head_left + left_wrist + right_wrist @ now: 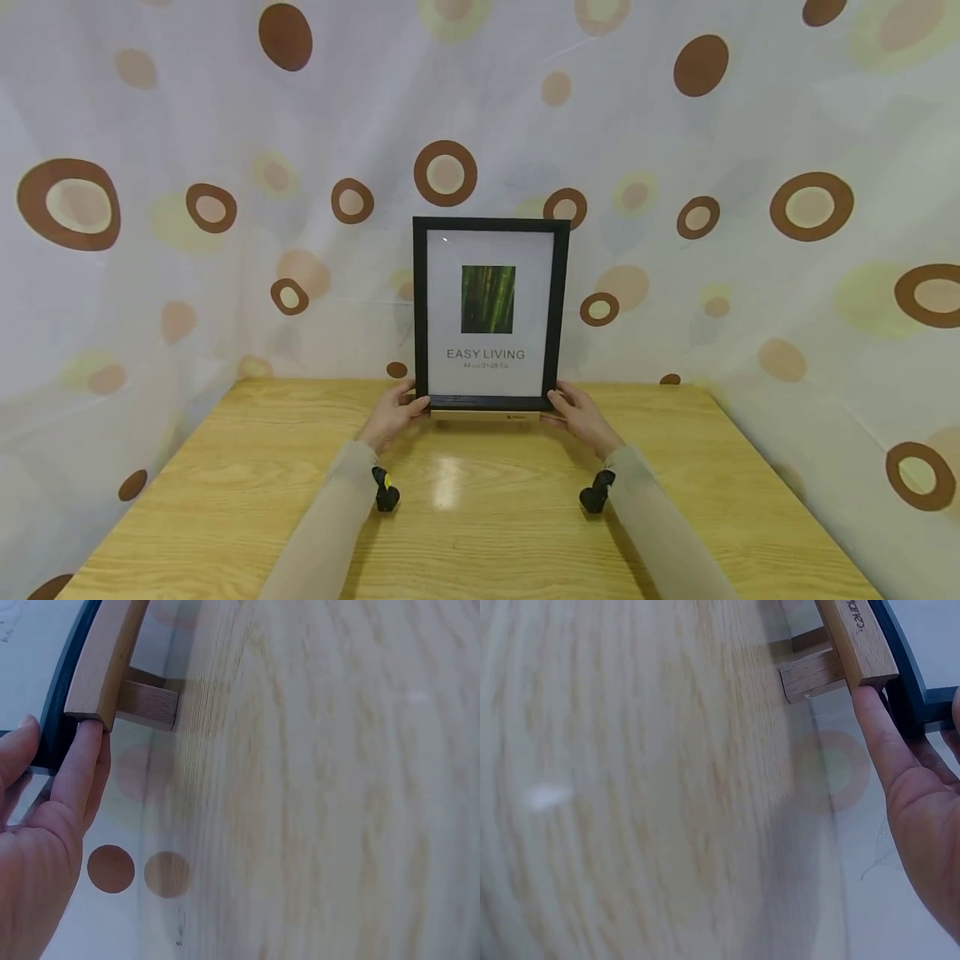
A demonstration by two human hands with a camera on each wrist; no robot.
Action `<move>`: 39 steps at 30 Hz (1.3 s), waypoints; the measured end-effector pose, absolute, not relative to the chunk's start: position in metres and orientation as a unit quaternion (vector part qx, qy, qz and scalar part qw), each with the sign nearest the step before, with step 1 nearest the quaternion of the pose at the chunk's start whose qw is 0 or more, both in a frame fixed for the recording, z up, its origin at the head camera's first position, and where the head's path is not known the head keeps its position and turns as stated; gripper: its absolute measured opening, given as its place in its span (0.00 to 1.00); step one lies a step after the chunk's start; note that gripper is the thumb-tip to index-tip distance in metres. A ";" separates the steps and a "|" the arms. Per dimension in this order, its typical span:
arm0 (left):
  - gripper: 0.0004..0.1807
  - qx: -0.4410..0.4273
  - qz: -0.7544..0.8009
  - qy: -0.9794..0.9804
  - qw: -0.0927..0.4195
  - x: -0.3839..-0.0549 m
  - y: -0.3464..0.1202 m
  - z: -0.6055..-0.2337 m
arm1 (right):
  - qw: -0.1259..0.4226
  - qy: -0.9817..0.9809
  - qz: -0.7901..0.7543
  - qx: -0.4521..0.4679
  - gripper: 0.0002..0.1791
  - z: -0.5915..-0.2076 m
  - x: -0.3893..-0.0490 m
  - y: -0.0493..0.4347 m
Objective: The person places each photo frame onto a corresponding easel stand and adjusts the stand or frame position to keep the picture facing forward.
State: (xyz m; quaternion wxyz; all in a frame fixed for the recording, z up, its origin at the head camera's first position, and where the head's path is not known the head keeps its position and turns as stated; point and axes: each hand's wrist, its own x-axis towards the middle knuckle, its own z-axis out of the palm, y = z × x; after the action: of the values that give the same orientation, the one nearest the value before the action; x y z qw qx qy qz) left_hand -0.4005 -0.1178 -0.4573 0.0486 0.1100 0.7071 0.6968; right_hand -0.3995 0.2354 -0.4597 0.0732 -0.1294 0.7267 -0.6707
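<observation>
A black picture frame (492,403) stands upright at the back of the table, around a white sheet with a green bamboo picture and the words "EASY LIVING". Its lower edge sits on the ledge of a wooden stand (487,416), whose short feet show in both wrist views. My left hand (392,414) grips the frame's lower left corner, thumb on the front. The lower right corner is held by my right hand (583,417) in the same way. In each wrist view a finger touches the end of the wooden ledge (101,660). The stand's upper part is hidden behind the frame.
The wooden table (465,533) reaches back to a pale curtain (495,100) with brown and beige circles, which also hangs along both sides. A black wrist camera (386,490) is strapped on the left wrist, another black camera (597,492) on the right.
</observation>
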 end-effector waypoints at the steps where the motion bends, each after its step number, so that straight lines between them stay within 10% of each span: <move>1: 0.31 0.109 0.697 0.707 0.047 -0.400 -0.117 -0.457 | 0.073 0.725 -0.672 -0.132 0.34 -0.460 -0.399 0.236; 39: 0.29 0.121 0.633 0.764 0.028 -0.397 -0.126 -0.449 | 0.065 0.758 -0.637 -0.127 0.34 -0.449 -0.395 0.241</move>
State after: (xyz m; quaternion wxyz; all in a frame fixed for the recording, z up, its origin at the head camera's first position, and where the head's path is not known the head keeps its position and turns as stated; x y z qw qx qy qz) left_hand -0.3974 -0.1257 -0.4491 0.0282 0.1207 0.7643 0.6328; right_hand -0.3954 0.2410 -0.4493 0.0649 -0.1273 0.7575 -0.6370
